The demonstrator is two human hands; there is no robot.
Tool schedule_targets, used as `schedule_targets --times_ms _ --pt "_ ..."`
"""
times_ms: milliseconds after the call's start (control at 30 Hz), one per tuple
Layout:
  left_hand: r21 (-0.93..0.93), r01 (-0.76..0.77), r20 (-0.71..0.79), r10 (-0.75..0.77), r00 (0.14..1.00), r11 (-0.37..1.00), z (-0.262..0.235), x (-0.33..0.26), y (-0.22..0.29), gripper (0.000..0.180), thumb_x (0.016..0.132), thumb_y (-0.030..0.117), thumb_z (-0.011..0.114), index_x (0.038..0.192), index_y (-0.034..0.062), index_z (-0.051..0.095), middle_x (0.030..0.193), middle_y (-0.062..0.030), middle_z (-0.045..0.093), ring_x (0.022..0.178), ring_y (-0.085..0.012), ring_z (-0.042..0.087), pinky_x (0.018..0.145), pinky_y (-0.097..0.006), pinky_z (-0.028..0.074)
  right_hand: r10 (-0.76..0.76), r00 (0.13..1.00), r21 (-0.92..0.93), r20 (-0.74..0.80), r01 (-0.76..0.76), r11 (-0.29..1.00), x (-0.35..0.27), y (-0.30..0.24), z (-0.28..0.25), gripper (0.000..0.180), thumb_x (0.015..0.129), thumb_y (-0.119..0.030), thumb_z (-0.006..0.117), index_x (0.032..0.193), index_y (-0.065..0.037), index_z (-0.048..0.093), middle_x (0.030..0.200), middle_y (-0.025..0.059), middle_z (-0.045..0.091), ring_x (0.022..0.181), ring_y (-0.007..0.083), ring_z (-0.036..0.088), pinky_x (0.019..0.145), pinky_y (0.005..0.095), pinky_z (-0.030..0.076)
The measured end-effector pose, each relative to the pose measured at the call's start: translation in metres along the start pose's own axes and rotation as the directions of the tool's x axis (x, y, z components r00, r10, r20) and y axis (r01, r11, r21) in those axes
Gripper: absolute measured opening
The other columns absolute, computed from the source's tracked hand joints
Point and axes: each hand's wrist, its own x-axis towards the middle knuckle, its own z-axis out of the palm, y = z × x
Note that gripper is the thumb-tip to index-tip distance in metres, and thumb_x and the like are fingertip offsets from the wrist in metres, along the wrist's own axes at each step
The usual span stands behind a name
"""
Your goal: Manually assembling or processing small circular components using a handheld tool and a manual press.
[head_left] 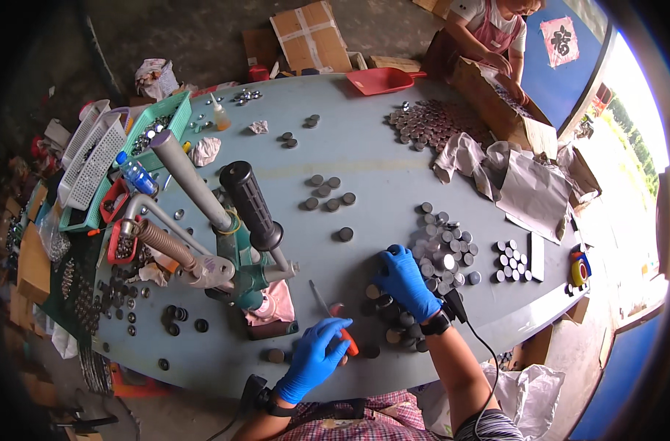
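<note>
My left hand (316, 361), in a blue glove, is near the table's front edge, closed around a screwdriver (349, 342) with an orange handle; its thin shaft points away from me. To the right, my right hand (410, 285), also gloved in blue, has its fingers bent together over a pile of dark round caps (406, 320). A small dark cap (392, 249) shows at its fingertips, partly hidden by them. More round caps (453, 246) in black and grey spread beyond this hand. Left of my hands stands a green hand press (248, 283) with a black-gripped lever.
Loose caps (333, 204) lie mid-table, with rows of caps (511, 261) at right beside a tape measure (581, 269). Baskets (158, 121) and a blue-capped bottle (136, 173) stand left. At far right, a person (489, 37) reaches into a cardboard box (500, 106); a red dustpan (380, 81) lies nearby.
</note>
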Motion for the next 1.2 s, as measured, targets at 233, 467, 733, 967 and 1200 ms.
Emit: schedule_targets --times_ms 233,467,733,967,1200 --pt "-0.055 0.008 -0.016 -0.009 1.000 0.998 0.015 -0.001 0.005 0.039 0.085 0.002 0.065 0.123 0.0035 0.058 0.102 -0.0073 0.059 0.089 -0.0183 0.059 0.084 -0.031 0.048 0.128 0.986 0.093 -0.107 -0.119 0.989 -0.011 0.022 0.004 0.025 0.080 -0.008 0.067 0.104 -0.001 0.064 0.098 0.0181 0.062 0.095 0.0325 0.060 0.082 0.0402 0.051" --pt "0.062 0.017 -0.221 -0.003 0.975 0.998 0.000 0.007 0.041 0.053 0.075 0.005 0.077 0.124 0.0073 0.058 0.103 -0.0078 0.061 0.090 -0.0228 0.059 0.085 -0.036 0.046 0.065 0.946 0.927 0.317 -0.323 0.189 -0.067 -0.101 -0.064 0.043 0.091 -0.005 0.065 0.132 -0.002 0.053 0.119 0.0057 0.062 0.109 0.0138 0.058 0.098 0.0295 0.046" --pt "0.266 -0.196 -0.216 0.257 0.942 0.944 -0.006 0.007 0.054 0.049 0.075 0.009 0.077 0.121 0.0071 0.061 0.107 -0.0091 0.062 0.092 -0.0259 0.059 0.084 -0.038 0.045 0.074 0.953 0.917 0.293 -0.302 0.262 -0.104 -0.101 -0.072 0.044 0.105 -0.035 0.041 0.106 0.004 0.063 0.102 0.0106 0.067 0.091 0.0171 0.063 0.086 0.0313 0.049" --pt "0.190 -0.138 -0.222 0.180 0.958 0.972 -0.008 0.002 0.052 0.052 0.075 0.006 0.075 0.125 0.0050 0.059 0.105 -0.0080 0.061 0.081 -0.0209 0.055 0.080 -0.033 0.046 0.100 0.908 0.874 0.406 -0.418 0.248 -0.116 -0.098 -0.066 0.059 0.105 -0.040 0.036 0.081 0.003 0.068 0.077 0.0087 0.068 0.071 0.0143 0.060 0.070 0.0279 0.048" --pt "-0.083 -0.005 -0.223 -0.014 0.975 0.997 -0.011 0.003 0.051 0.049 0.079 0.001 0.072 0.126 0.0037 0.059 0.095 -0.0033 0.058 0.078 -0.0141 0.053 0.080 -0.028 0.046 0.196 0.911 0.845 0.364 -0.411 0.342 -0.106 -0.119 -0.065 0.033 0.103 -0.025 0.049 0.105 0.002 0.067 0.091 0.0057 0.069 0.081 0.0103 0.060 0.076 0.0246 0.049"
